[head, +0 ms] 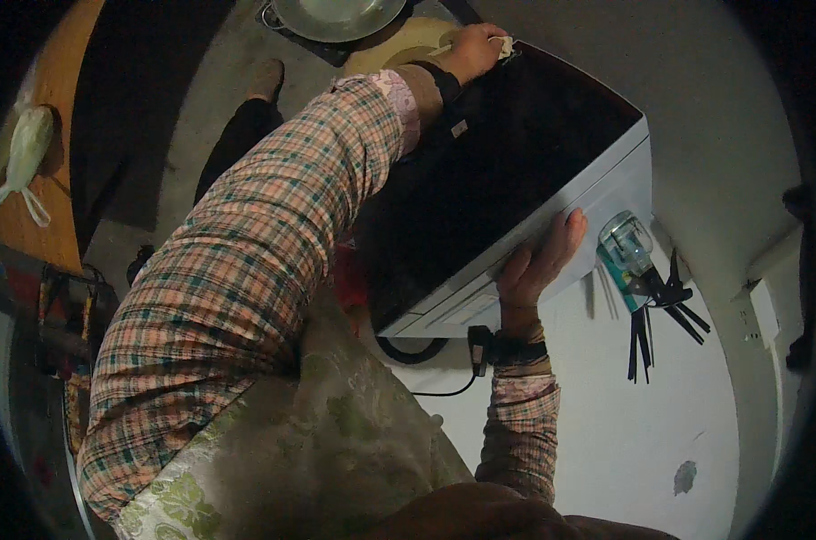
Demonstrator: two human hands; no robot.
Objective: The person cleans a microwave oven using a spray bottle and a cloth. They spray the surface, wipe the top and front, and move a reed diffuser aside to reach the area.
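Observation:
My left hand (474, 52) grips a bunched, pale cloth (505, 47) at the far corner of a white household appliance (603, 169). The cloth touches the edge of the appliance's dark, glossy top (509, 162). On that top, nearer my left wrist, sits a small pale sticker or scrap (459, 128). My right hand (541, 260) rests against the white front side, holding nothing, its thumb spread from the fingers. Its palm is hidden from me. Just beside my right wristband is a black plug-like piece (478, 349) on a thin cord.
A metal wok (340, 17) stands beyond a round yellowish surface (408, 40). To the right, a clear glass container (625, 236) is by several black sticks (641, 344). A tied plastic bag (30, 145) lies on a wooden table (57, 236) at left. A black hose (411, 354) curves below the appliance.

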